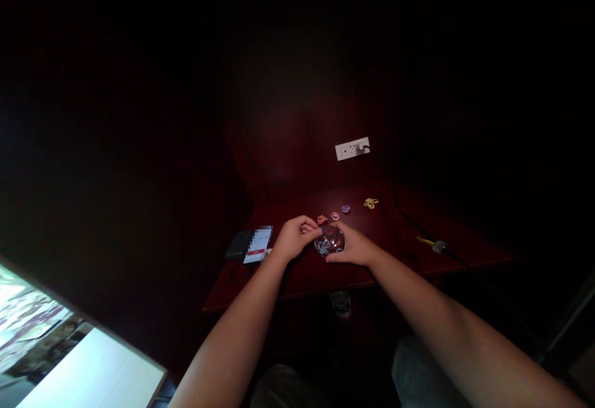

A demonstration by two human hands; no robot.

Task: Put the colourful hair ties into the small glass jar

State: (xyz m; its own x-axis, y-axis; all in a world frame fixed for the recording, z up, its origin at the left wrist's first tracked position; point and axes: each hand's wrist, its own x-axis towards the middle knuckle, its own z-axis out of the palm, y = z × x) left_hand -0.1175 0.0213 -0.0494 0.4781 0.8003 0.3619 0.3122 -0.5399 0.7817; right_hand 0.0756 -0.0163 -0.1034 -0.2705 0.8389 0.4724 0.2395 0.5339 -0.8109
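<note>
My right hand (356,245) is wrapped round the right side of a clear round container (329,243) on the dark red table. Small pale and reddish loops show inside it. At its left rim is my left hand (297,236), fingers curled and thumb and fingertips close together; whatever may be in the pinch is too small to make out. Just beyond the container lie small bands, probably hair ties, sorted by colour: an orange bunch (322,219), a pink one (335,216), a purple one (346,209) and a yellow bunch (370,203) farther right.
Left of my hands, a lit phone (258,245) leans by a black case (238,245). A wall socket (352,149) has a plug in it, its black cable running down to a yellow-tipped connector (438,246) at the right. The table's front edge (297,295) is near me.
</note>
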